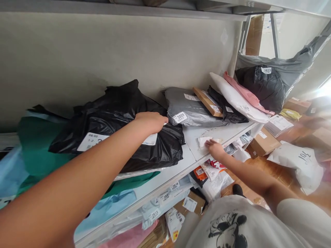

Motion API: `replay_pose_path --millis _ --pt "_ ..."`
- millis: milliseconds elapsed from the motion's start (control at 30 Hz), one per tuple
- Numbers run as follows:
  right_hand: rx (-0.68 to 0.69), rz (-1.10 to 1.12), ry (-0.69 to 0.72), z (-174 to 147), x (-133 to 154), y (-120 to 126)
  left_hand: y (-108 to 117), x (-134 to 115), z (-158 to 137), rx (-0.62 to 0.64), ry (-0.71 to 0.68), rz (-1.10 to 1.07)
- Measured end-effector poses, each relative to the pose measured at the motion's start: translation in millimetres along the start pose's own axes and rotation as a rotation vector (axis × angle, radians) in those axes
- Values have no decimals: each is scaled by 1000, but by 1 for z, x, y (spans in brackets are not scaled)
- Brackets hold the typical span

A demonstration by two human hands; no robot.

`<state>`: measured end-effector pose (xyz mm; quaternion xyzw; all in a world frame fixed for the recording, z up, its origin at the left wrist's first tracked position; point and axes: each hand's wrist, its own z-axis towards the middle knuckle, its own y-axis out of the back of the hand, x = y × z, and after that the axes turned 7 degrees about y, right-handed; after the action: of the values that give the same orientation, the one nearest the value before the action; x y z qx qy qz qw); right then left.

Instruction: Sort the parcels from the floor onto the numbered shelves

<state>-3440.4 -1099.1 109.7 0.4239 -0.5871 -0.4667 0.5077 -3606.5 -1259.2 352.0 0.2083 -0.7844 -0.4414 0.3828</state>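
My left hand is closed on the upper right part of a large black plastic parcel, its fingertips partly hidden. That parcel lies on a stack of other bags, among them a green bag. To the right, my right hand presses a crumpled white tissue flat against the white shelf. Dark specks show on the shelf surface just behind the tissue. A grey parcel labelled 3009 rests beyond the black one, apart from both hands.
A thin cardboard box, a white parcel and a pink bag lean at the shelf's far end. Below are several labelled bags. Boxes and a white sack cover the floor at right. Another shelf hangs overhead.
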Motion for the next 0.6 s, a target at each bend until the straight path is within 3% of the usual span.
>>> replay_pose_path --millis 167,233,367,500,600 --pt "78 -17 310 -21 -50 5 -1 1 -3 -6 12 -5" --pt "34 13 293 -21 -60 5 -1 1 -4 -3 6 -5" --pt "-125 51 88 2 -29 -10 0 1 -6 -8 -3 7" --pt "-92 81 258 14 18 -36 -2 3 -4 -25 -13 27" --pt "-4 82 432 -6 4 -36 -3 3 -4 -28 -12 32"
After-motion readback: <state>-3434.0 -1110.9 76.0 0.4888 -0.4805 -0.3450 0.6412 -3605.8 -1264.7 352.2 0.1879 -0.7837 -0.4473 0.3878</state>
